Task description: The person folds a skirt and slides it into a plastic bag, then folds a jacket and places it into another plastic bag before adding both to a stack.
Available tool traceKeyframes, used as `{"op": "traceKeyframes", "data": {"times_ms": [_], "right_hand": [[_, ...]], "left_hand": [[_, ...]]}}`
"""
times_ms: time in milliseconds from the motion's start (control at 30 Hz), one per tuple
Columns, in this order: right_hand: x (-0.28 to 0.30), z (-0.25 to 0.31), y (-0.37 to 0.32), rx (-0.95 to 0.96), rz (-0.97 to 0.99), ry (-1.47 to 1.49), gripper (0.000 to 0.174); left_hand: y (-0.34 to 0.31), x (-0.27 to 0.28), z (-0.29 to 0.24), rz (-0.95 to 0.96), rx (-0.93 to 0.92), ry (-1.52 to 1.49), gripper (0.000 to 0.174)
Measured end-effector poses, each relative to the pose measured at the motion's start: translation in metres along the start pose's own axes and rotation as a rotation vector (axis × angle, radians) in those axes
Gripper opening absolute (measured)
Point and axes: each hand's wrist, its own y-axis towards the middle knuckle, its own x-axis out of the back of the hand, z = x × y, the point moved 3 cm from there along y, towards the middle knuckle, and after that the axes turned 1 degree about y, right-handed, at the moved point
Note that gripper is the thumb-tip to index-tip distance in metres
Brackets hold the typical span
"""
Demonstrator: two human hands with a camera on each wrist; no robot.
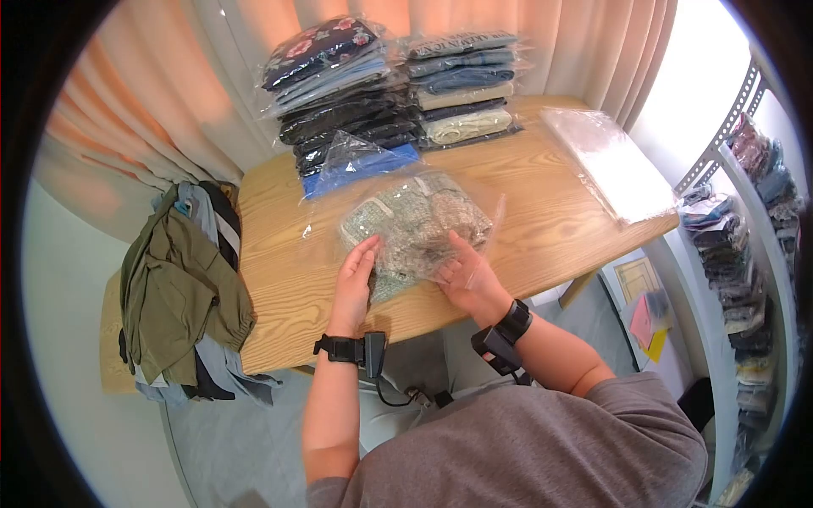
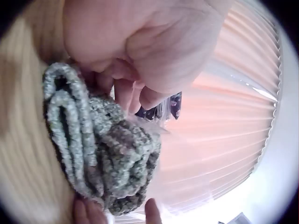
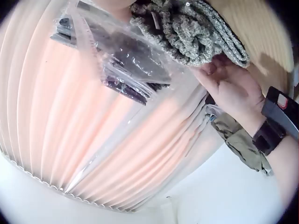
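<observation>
A folded grey-green knitted garment (image 1: 415, 216) lies near the front of the table, with a clear plastic bag (image 1: 495, 224) around and over part of it. My left hand (image 1: 360, 271) holds the garment's near left side; in the right wrist view its fingers (image 3: 217, 65) tuck in at the knit's edge. My right hand (image 1: 466, 271) grips the near right side, thumb on top and fingers lower down, with bag film over part of the hand. Folded layers of the knit (image 2: 70, 126) show in the left wrist view, where my right fingertips (image 2: 152, 210) appear at the bottom.
Two stacks of bagged folded clothes (image 1: 339, 93) (image 1: 466, 89) stand at the back of the wooden table (image 1: 288, 245). Flat clear bags (image 1: 605, 161) lie at the right. Loose clothes (image 1: 182, 279) are heaped at the left. Shelves of bagged garments (image 1: 728, 262) stand at the far right.
</observation>
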Motion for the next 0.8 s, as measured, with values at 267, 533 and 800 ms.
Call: {"op": "traceKeyframes", "data": {"times_ms": [267, 533, 800], "right_hand": [[0.017, 0.020, -0.019, 0.131, -0.073, -0.384, 0.042], [0.024, 0.090, 0.017, 0.483, -0.206, -0.864, 0.051], [0.033, 0.108, 0.042, 0.320, -0.213, -1.006, 0.061]], "left_hand": [[-0.037, 0.003, -0.017, -0.365, 0.019, -0.003, 0.026], [-0.035, 0.064, -0.018, -0.452, -0.098, -0.117, 0.031], [-0.090, 0.191, -0.063, -0.505, -0.090, 0.153, 0.037]]}}
